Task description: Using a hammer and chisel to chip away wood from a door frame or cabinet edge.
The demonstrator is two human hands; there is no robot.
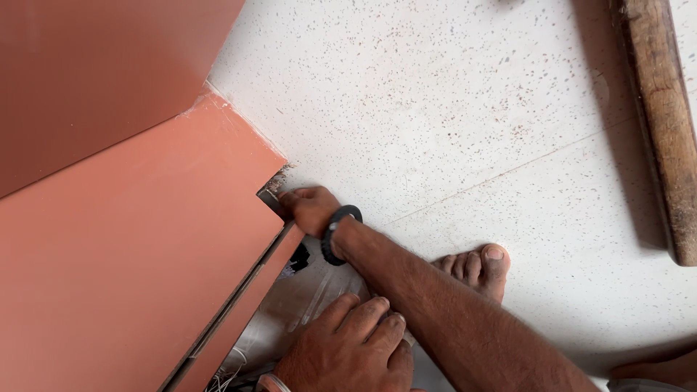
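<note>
My right hand point(311, 209) reaches up and left from the lower right. Its fingers are closed on the near corner of a terracotta-coloured panel point(131, 261), where a dark edge strip point(270, 199) shows. A black beaded band point(335, 234) circles that wrist. My left hand point(350, 350) lies palm down at the bottom centre on a clear plastic sheet point(305, 301), fingers slightly curled, next to the panel's lower edge. It grips nothing.
A second terracotta surface point(102, 72) fills the upper left. The floor point(450, 116) is white speckled stone. A bare foot point(479, 267) rests beside my right forearm. A worn wooden plank point(664, 123) lies along the right edge. Thin wires point(225, 377) show at the bottom.
</note>
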